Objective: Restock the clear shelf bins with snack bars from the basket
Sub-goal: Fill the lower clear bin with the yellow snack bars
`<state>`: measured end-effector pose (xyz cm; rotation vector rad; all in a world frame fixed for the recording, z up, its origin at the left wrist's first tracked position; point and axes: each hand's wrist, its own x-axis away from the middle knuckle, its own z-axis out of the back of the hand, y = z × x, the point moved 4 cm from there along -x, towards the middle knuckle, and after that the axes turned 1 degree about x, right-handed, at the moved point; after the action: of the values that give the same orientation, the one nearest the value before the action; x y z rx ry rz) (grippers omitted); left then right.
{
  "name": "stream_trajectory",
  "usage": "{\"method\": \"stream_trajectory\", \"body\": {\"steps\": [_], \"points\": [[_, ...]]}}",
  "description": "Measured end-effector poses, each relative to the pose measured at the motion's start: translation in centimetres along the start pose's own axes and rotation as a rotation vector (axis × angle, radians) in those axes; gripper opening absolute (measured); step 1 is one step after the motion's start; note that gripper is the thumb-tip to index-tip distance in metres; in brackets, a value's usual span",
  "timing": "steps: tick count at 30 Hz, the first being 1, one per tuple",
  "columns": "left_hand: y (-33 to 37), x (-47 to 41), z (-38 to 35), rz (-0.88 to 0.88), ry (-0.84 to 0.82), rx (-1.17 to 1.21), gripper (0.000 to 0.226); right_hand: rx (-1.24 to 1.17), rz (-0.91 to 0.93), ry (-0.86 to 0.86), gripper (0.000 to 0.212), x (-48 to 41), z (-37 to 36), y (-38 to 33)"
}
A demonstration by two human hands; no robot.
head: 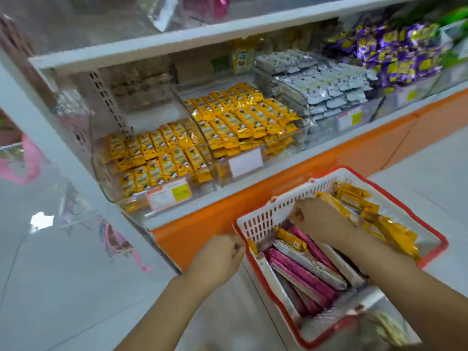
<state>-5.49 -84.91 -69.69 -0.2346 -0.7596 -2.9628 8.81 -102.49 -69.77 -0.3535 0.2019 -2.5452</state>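
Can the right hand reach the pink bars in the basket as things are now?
Probably yes. The right hand is already inside the open-topped basket, close to the pink bars. Only one yellow bar lies over their far ends; the rest looks uncovered.

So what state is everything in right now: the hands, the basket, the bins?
Left hand: grips the rim of the basket.
Right hand: down in the basket, grasp hidden.
Basket: part full of bars, pink and yellow.
Left bin: nearly full of yellow bars.
Middle bin: full.
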Motion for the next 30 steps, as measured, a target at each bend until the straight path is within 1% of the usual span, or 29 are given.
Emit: {"method": "stream_trajectory", "body": {"steps": [1,2,4,5,7,8,10,12,16,18,20,24,27,29,30], "points": [[0.0,-0.2,-1.7,-0.007,-0.068,-0.006,0.027,0.033,-0.042,-0.076,0.026,0.3,-1.4,1.9],[0.0,-0.4,-3.2,-0.019,-0.12,-0.029,0.032,0.083,-0.06,-0.087,0.035,0.7,-2.1,3.6],[0.0,-0.8,-5.4,-0.039,-0.185,-0.112,0.04,0.174,-0.052,0.07,0.051,1.6,-2.8,6.1],[0.1,-1.1,-6.3,-0.041,-0.206,-0.151,0.041,0.179,-0.088,0.167,0.056,1.9,-3.0,7.5],[0.3,-1.7,-7.4,-0.025,-0.237,-0.18,0.037,0.042,-0.262,0.246,0.065,2.3,-3.5,10.2],[0.5,-2.1,-7.6,-0.001,-0.245,-0.184,0.034,-0.028,-0.324,0.239,0.072,2.1,-4.0,11.3],[0.5,-3.1,-7.8,0.048,-0.228,-0.169,0.03,-0.116,-0.362,0.201,0.084,1.1,-4.9,12.8],[0.4,-4.1,-7.6,0.107,-0.224,-0.132,0.029,-0.196,-0.385,0.177,0.089,-0.4,-5.7,13.7],[0.8,-5.8,-6.7,0.163,-0.271,-0.152,0.028,-0.235,-0.446,0.171,0.089,-3.5,-6.2,15.9],[0.9,-6.3,-6.5,0.177,-0.278,-0.143,0.029,-0.179,-0.42,0.117,0.092,-4.4,-6.6,16.0],[0.9,-6.7,-6.4,0.191,-0.28,-0.162,0.026,-0.146,-0.388,0.077,0.094,-4.9,-7.5,15.9],[0.7,-7.3,-6.8,0.223,-0.292,-0.171,0.029,-0.172,-0.372,0.18,0.075,-4.8,-8.9,16.1],[0.8,-7.3,-6.7,0.25,-0.3,-0.15,0.028,-0.23,-0.389,0.179,0.066,-4.5,-8.9,15.7],[1.0,-7.2,-6.4,0.261,-0.326,-0.137,0.024,-0.362,-0.397,0.18,0.057,-3.6,-8.2,14.9],[1.3,-7.0,-6.1,0.27,-0.342,-0.115,0.026,-0.51,-0.416,0.172,0.053,-2.9,-7.5,14.3]]}}
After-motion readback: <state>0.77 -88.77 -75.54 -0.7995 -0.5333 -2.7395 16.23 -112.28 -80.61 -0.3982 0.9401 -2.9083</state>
